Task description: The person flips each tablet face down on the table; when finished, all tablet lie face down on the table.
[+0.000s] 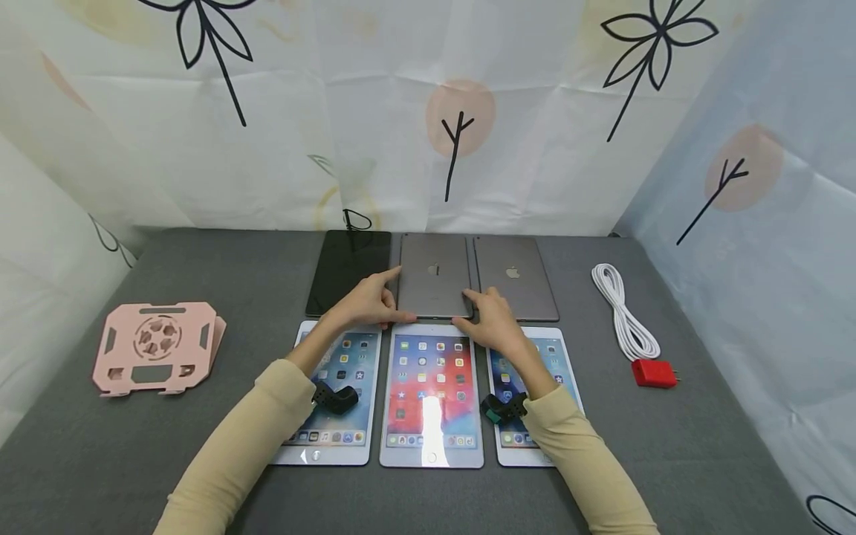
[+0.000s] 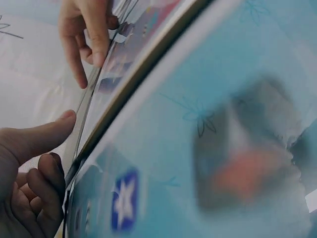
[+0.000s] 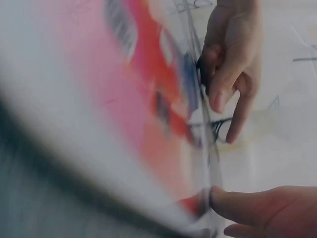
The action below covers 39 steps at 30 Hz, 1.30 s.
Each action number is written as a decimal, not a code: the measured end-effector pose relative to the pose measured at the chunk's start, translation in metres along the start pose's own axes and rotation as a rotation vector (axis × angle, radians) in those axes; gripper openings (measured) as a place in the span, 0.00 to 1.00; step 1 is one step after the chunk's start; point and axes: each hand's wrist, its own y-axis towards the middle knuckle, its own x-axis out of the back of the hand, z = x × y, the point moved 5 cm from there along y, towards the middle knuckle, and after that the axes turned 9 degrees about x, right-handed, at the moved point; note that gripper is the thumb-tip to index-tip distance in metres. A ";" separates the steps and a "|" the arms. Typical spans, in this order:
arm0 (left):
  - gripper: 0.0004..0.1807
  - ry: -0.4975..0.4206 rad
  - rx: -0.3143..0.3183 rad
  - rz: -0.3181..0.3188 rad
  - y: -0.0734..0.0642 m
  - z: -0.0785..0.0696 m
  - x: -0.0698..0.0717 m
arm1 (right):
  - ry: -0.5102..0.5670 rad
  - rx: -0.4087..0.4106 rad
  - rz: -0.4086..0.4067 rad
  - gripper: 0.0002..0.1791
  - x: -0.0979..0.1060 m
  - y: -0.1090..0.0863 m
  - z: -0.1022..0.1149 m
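A grey tablet lies face down in the middle of the back row. My left hand is at its left side, the index finger along the side edge and the thumb by the near left corner. Opposite, my right hand has its index finger at the right edge and its thumb by the near right corner. In the left wrist view the left thumb is extended while other fingers are curled. Directly in front lies a white tablet with a lit screen. Contact with the edges is hard to confirm.
A dark-screened tablet and another grey tablet flank the middle one. White tablets lie under the left forearm and right forearm. A pink stand sits left; a coiled white cable and red charger lie right.
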 end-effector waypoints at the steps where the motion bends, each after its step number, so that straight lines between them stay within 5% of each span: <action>1: 0.59 0.010 -0.016 -0.009 -0.003 -0.001 0.002 | 0.004 -0.001 0.003 0.37 0.000 0.000 0.004; 11: 0.59 0.127 -0.035 -0.109 -0.030 0.012 0.037 | 0.083 0.070 0.013 0.37 -0.004 0.009 0.047; 22: 0.64 0.229 0.099 -0.196 -0.057 0.054 0.080 | 0.160 0.125 0.066 0.37 -0.023 0.039 0.080; 28: 0.69 0.230 0.162 -0.142 -0.057 0.069 0.085 | 0.198 0.133 0.057 0.38 -0.042 0.055 0.085; 39: 0.65 0.287 0.163 -0.166 -0.051 0.077 0.082 | 0.029 0.074 0.079 0.40 -0.062 0.069 0.086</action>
